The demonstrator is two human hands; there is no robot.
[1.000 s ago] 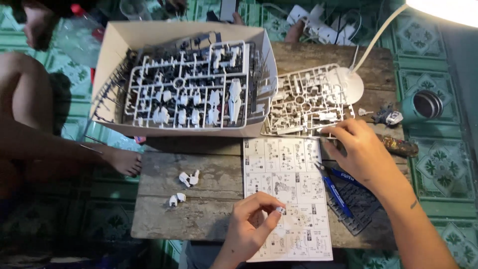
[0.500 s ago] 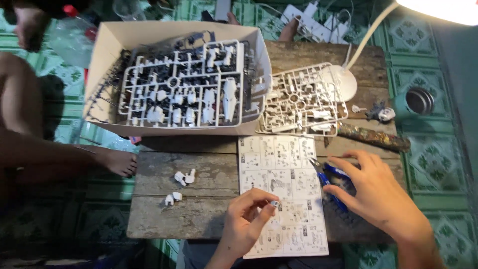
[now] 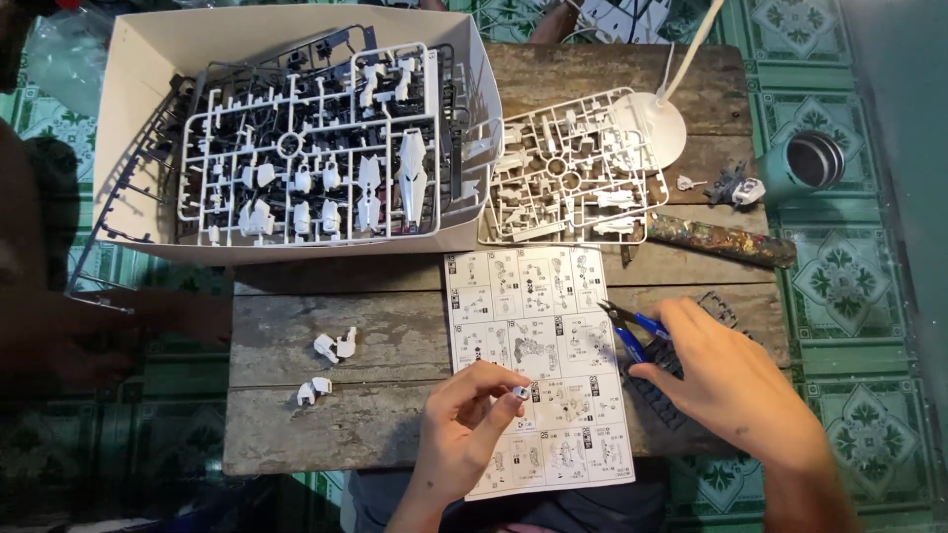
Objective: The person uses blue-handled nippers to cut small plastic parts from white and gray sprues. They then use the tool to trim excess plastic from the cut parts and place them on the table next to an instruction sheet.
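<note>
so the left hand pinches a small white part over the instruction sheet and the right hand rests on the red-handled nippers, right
Not quite: the head view shows the nippers under the right hand have blue handles, not red. The left hand does pinch a small white part over the instruction sheet.

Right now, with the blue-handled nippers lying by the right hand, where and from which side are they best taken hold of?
Probably by the blue handles of the nippers, coming from the right and above. The dark pointed jaws face up-left onto the instruction sheet, while the handles run down-right under the fingers of the right hand, which already rests over them. The left hand pinches a small white part, so it is occupied.
</note>
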